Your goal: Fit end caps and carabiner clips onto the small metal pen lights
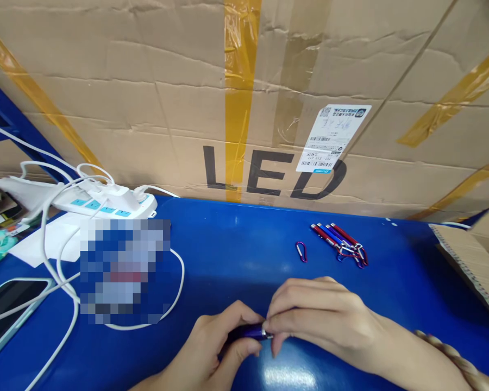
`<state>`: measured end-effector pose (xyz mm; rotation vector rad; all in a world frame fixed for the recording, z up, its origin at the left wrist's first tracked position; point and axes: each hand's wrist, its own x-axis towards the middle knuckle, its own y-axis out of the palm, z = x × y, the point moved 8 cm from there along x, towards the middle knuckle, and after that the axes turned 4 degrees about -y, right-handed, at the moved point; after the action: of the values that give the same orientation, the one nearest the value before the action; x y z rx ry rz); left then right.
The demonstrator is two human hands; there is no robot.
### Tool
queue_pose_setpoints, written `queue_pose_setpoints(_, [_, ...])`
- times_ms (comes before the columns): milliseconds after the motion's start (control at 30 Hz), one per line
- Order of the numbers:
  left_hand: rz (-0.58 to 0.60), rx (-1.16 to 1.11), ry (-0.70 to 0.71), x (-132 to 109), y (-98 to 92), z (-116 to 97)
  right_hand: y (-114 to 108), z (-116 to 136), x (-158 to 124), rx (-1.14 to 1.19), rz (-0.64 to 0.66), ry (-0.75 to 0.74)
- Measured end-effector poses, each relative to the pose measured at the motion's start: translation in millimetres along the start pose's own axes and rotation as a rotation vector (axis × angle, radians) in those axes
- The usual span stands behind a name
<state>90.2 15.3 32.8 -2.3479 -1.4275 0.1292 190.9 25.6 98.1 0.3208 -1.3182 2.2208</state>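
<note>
My left hand (212, 345) is closed around a small purple metal flashlight (249, 332), held low over the blue table. At the flashlight's silver end, the thumb and fingertips of my right hand (324, 320) are pinched together. What lies exactly between those fingertips is hidden. Beyond my hands a loose purplish-red carabiner (301, 252) lies on the table. To its right rest several slim red and blue metal flashlights (337, 237), side by side, with carabiners (354, 255) bunched at their near ends.
A large cardboard box (167, 108) marked LED stands along the back of the blue table (228, 244). On the left are a white power strip (106, 202), looping white cables (61, 271), a phone (12, 312) and a blurred patch. An open carton (472, 266) sits at right.
</note>
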Motion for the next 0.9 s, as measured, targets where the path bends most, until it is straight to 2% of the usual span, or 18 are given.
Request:
queue_pose_setpoints(100, [-0.067,0.035,0.147,-2,-2.4,-8,-1,0,2,-0.098,0.009,0.035])
queue_pose_setpoints(200, [-0.151,0.132,0.281,-6,-4.8,-17,7,-1,6,-0.23,0.077,0.072])
queue_pose_setpoints(267, [-0.207,0.232,0.379,-10,-5.8,-25,17,4,9,-0.262,0.101,0.013])
queue_pose_setpoints(367, [-0.262,0.413,0.512,-17,-4.0,-37,24,18,13,-0.264,0.013,-0.098])
queue_pose_setpoints(433, [-0.274,0.404,0.527,-20,-4.9,-41,26,22,16,-0.242,-0.024,-0.085])
queue_pose_setpoints(533, [-0.281,0.178,0.415,-17,-12.0,-38,27,18,18,-0.151,0.015,0.011])
queue_pose_setpoints(667, [-0.207,-0.023,0.102,-8,-9.4,-17,24,0,13,-0.056,0.032,0.183])
queue_pose_setpoints(800, [-0.16,-0.173,-0.041,-4,-4.6,-3,6,-21,2,-0.057,-0.159,0.391])
queue_pose_setpoints(900, [-0.147,-0.179,-0.084,-2,-3.5,4,-5,-27,-2,0.006,-0.23,0.432])
